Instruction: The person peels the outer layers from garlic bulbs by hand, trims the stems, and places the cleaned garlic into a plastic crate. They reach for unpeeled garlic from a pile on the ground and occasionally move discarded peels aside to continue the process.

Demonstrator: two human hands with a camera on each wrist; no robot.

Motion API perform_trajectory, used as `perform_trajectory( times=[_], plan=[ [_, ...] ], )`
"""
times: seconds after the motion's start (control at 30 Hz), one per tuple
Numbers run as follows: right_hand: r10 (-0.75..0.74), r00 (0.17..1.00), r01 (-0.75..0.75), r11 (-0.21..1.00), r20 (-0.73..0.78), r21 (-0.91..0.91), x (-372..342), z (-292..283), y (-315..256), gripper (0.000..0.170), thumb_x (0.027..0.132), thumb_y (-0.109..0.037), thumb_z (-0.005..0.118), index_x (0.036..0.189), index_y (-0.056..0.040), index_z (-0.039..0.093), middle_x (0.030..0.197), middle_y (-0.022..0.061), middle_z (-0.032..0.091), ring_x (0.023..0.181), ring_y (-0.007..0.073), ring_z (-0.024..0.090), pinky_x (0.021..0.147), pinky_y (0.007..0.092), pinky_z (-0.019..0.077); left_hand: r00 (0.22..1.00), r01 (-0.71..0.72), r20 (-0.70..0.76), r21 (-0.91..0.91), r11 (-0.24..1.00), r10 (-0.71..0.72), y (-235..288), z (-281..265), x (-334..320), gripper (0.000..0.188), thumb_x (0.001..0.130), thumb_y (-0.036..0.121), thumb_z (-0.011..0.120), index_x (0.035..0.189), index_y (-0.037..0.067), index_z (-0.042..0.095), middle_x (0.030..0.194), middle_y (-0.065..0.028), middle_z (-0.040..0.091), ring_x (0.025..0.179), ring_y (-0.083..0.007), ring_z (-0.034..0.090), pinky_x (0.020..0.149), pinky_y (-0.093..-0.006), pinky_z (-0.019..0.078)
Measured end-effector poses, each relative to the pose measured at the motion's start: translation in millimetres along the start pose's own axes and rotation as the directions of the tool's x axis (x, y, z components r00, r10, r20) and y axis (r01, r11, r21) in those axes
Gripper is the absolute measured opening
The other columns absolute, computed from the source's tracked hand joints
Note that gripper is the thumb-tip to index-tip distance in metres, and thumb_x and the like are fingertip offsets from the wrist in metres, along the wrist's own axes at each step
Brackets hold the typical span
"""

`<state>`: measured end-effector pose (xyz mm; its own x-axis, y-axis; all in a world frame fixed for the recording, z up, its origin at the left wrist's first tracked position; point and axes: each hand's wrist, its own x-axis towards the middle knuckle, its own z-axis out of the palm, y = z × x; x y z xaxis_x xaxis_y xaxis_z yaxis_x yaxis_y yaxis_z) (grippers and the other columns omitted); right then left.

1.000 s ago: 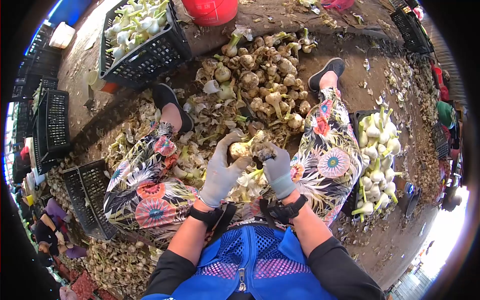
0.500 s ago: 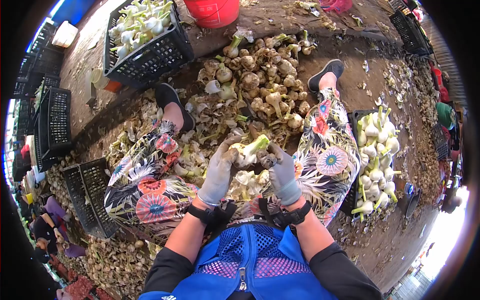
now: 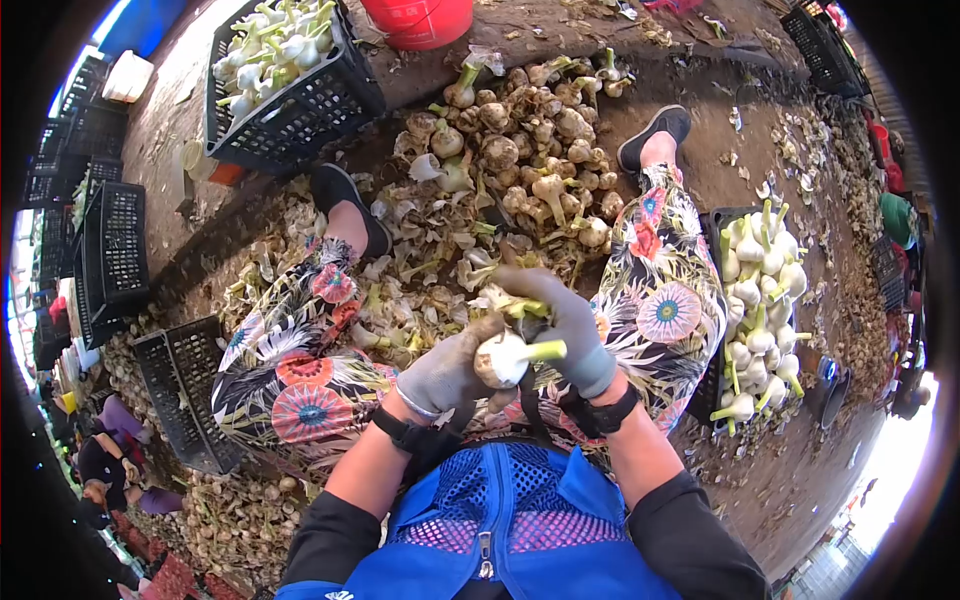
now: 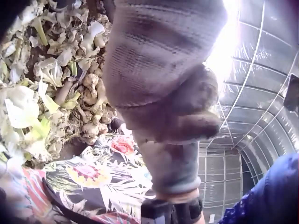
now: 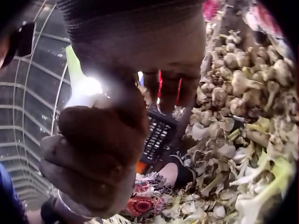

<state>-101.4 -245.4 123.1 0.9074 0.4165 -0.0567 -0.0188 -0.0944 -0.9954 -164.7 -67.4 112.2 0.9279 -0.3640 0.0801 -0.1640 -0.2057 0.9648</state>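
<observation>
I've got left hand (image 3: 445, 372) fingers clamped on the bulb (image 3: 499, 361), its stem (image 3: 545, 350) toward right hand (image 3: 568, 325). Can't tell if right fingers grip anything; garlic pile (image 3: 545, 150) lies beyond both

Brown floor (image 3: 715, 165), heaped garlic bulbs (image 3: 500, 152), scattered papery peelings (image 3: 408, 222), black crates (image 3: 330, 108), red bucket (image 3: 425, 20)

In the head view, a red bucket (image 3: 418, 18) stands near twelve o'clock, a white container (image 3: 128, 77) at ten, stacked black crates (image 3: 118, 250) at nine, another person (image 3: 105, 470) at eight and something green (image 3: 897, 218) near three.
</observation>
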Motion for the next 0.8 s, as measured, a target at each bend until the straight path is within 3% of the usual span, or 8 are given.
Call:
perform_trajectory(
  times=[0.03, 0.07, 0.27, 0.33, 0.4, 0.53, 0.6, 0.8],
  plan=[
    [0.117, 0.992, -0.115, 0.991, -0.035, 0.063, -4.2, -5.2, 9.0, 0.055, 0.074, 0.012, 0.057, 0.126, -0.0064, 0.061, 0.115, 0.0079, 0.065, 0.093, 0.0148, 0.063, 0.077, 0.0281, 0.0506, 0.926, 0.356, 0.118, -0.587, 0.727, -0.359, 6.9, -3.9, 3.0, 0.051, 0.104, 0.05, 0.037, 0.121, 0.007, 0.059, 0.089, -0.0134, 0.068, 0.066, -0.0221, 0.063, 0.06, -0.0328, 0.0508],
    [0.237, 0.97, -0.228, 0.965, -0.06, 0.129, -10.7, -14.3, 21.9, 0.061, 0.075, 0.015, 0.055, 0.132, -0.0057, 0.057, 0.12, 0.0079, 0.063, 0.096, 0.0144, 0.062, 0.08, 0.0271, 0.0509, 0.743, 0.516, 0.416, -0.855, 0.053, -0.525, 10.2, -5.9, 4.6, 0.049, 0.104, 0.049, 0.038, 0.123, 0.008, 0.058, 0.091, -0.0131, 0.069, 0.07, -0.0223, 0.065, 0.062, -0.0337, 0.0525],
    [0.221, 0.975, -0.216, 0.939, 0.011, 0.269, -30.6, -7.2, 11.9, 0.031, 0.09, -0.007, 0.069, 0.12, -0.0018, 0.062, 0.12, 0.0103, 0.06, 0.092, 0.015, 0.065, 0.082, 0.0294, 0.0525, 0.684, 0.424, 0.203, -0.893, 0.154, -0.701, 0.0, 11.0, 15.0, 0.045, 0.106, 0.039, 0.041, 0.123, 0.001, 0.057, 0.103, -0.0093, 0.068, 0.086, -0.0171, 0.067, 0.076, -0.0348, 0.0567],
    [0.194, 0.98, -0.135, 0.801, -0.039, 0.583, -29.3, -7.8, 16.2, 0.021, 0.092, -0.01, 0.066, 0.11, 0.0009, 0.065, 0.11, 0.01, 0.064, 0.079, 0.013, 0.065, 0.078, 0.0277, 0.052, 0.747, 0.353, -0.294, -0.585, 0.73, -0.597, 10.5, 9.6, 17.0, 0.032, 0.104, 0.026, 0.05, 0.118, 0.0, 0.061, 0.107, -0.0069, 0.068, 0.095, -0.0131, 0.065, 0.085, -0.0309, 0.0538],
    [0.347, 0.911, -0.164, 0.801, -0.223, 0.576, -29.8, -18.7, 24.6, 0.019, 0.094, -0.012, 0.065, 0.104, 0.0036, 0.065, 0.095, 0.0081, 0.067, 0.073, 0.0122, 0.064, 0.072, 0.0269, 0.0526, 0.733, 0.261, -0.298, -0.707, 0.657, -0.611, 27.5, 2.2, 10.7, 0.022, 0.1, 0.016, 0.057, 0.114, 0.0, 0.064, 0.107, -0.0041, 0.068, 0.097, -0.0101, 0.063, 0.087, -0.0276, 0.0509],
    [0.565, 0.712, -0.19, 0.726, -0.416, 0.661, -27.5, -37.2, 44.6, 0.018, 0.091, -0.009, 0.069, 0.105, 0.001, 0.067, 0.093, 0.0043, 0.068, 0.073, 0.0124, 0.064, 0.07, 0.0267, 0.0525, 0.872, 0.471, 0.155, -0.006, 0.882, -0.465, 24.1, -12.3, -11.1, 0.028, 0.091, 0.023, 0.066, 0.112, 0.005, 0.067, 0.101, -0.013, 0.07, 0.093, -0.0231, 0.067, 0.085, -0.0361, 0.0521],
    [0.572, 0.666, -0.121, 0.716, -0.478, 0.688, -29.4, -42.3, 53.1, 0.018, 0.089, -0.008, 0.07, 0.106, 0.0004, 0.067, 0.092, 0.003, 0.068, 0.073, 0.0126, 0.064, 0.07, 0.0267, 0.0527, 0.707, 0.482, 0.344, 0.405, 0.777, -0.618, 18.1, -5.8, -18.8, 0.037, 0.089, 0.033, 0.065, 0.116, 0.006, 0.065, 0.101, -0.0196, 0.068, 0.096, -0.0358, 0.066, 0.085, -0.0443, 0.051],
    [0.569, 0.737, -0.148, 0.664, -0.366, 0.733, -29.4, -19.2, 23.9, 0.017, 0.09, -0.013, 0.071, 0.102, -0.0011, 0.068, 0.094, 0.0026, 0.068, 0.085, 0.0113, 0.064, 0.078, 0.0275, 0.0506, 0.902, 0.432, -0.15, 0.312, 0.846, -0.405, 21.7, 3.6, 10.4, 0.056, 0.088, 0.045, 0.064, 0.121, 0.0, 0.058, 0.119, -0.026, 0.06, 0.108, -0.0421, 0.06, 0.091, -0.0453, 0.047]
  ],
)
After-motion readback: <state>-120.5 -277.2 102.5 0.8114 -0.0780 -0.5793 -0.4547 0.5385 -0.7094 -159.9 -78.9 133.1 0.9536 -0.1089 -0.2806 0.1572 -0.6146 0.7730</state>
